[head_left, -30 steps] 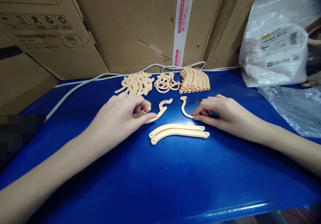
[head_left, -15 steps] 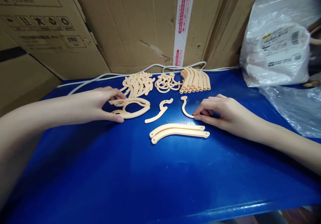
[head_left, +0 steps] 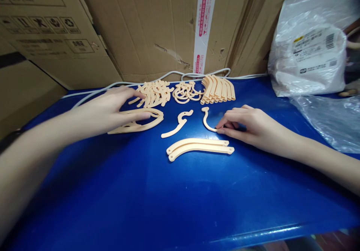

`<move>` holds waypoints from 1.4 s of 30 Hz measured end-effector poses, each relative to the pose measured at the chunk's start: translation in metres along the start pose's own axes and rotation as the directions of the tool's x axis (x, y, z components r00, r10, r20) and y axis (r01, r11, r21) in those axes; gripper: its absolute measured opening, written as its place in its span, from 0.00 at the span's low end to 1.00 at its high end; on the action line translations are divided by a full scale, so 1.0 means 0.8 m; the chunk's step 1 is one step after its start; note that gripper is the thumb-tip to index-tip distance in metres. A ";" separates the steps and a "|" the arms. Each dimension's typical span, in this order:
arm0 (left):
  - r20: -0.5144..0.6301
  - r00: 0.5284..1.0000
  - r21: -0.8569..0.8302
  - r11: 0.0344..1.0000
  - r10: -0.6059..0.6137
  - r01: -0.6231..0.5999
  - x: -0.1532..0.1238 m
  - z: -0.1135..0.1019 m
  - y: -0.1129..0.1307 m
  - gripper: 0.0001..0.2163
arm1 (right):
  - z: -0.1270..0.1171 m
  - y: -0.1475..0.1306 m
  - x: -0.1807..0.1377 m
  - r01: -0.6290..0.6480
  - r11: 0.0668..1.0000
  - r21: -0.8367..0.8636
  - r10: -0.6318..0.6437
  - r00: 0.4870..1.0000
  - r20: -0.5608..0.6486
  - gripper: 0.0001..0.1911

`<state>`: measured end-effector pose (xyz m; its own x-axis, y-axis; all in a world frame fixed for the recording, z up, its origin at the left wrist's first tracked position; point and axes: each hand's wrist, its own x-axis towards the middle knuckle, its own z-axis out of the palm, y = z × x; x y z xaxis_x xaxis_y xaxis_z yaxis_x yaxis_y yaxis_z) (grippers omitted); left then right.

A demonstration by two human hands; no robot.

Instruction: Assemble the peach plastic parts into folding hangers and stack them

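My right hand pinches the lower end of a cream plastic hanger hook, which lies on the blue table. With thumb and fingers spread, my left hand is over a folded cream hanger and partly hides it. Its fingertips reach the edge of a pile of curved hanger pieces; whether they touch is hard to tell. Between the hands lies a single piece with a hooked end. Nearer to me, two long curved hanger arms lie side by side.
Behind are a small heap of hooks and a stack of hanger arms. A white cable runs along the cardboard boxes at the back. On the right sits a clear plastic bag above the blue table.
My left hand has moved its fingers up toward the pile of curved pieces, and its thumb now lies across the folded hanger, which has shifted slightly left. My right hand stays on the hook.
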<state>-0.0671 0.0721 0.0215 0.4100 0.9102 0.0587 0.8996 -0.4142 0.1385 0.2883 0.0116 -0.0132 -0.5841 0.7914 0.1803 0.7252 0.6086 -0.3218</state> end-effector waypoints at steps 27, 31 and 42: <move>-0.188 0.982 0.207 0.978 0.004 0.036 0.048 0.002 0.068 0.10 | -0.001 0.000 -0.004 0.016 1.000 0.009 -0.016 1.000 -0.019 0.09; -0.269 0.959 0.015 0.995 -0.091 0.099 0.023 -0.015 0.079 0.10 | 0.000 0.002 -0.005 0.017 1.000 0.007 -0.017 1.000 -0.026 0.08; -0.275 0.959 -0.117 0.988 0.066 -0.101 -0.031 0.004 0.088 0.12 | -0.001 -0.001 -0.003 0.010 1.000 0.016 -0.009 1.000 -0.024 0.07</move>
<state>-0.0135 0.0204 0.0265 0.4111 0.8468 0.3377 0.8295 -0.5011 0.2467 0.2895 0.0090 -0.0127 -0.5819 0.7868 0.2058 0.7136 0.6154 -0.3349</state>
